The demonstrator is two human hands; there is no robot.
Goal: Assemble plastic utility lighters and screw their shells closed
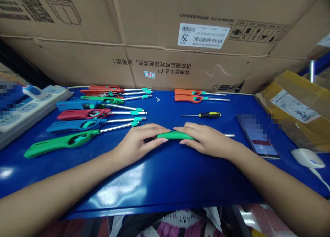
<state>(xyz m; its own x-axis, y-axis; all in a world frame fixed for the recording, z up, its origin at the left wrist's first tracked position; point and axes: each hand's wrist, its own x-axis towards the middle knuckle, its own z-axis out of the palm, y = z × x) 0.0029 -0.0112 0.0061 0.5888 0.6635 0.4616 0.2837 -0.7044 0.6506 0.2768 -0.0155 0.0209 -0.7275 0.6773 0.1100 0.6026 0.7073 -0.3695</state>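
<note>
Between my two hands is a green long-necked gas lighter (175,136), lying sideways just above the blue tabletop. My left hand (141,139) is closed on the end of its handle, fingers above and thumb below. Toward the nozzle end, my right hand (206,139) grips it the same way and hides its middle; a metal tip sticks out to the right. Beyond my hands lies a black and yellow screwdriver (210,115). To the left another green lighter (59,143) rests among several red and blue ones. Two orange lighters (189,98) lie farther back.
A large cardboard box (154,34) walls off the back. At left sits a white power strip (33,104). On the right are a phone (257,135), a yellow-taped parcel (296,106) and a white device with a cable (308,158). Small metal bits (157,99) lie near the box.
</note>
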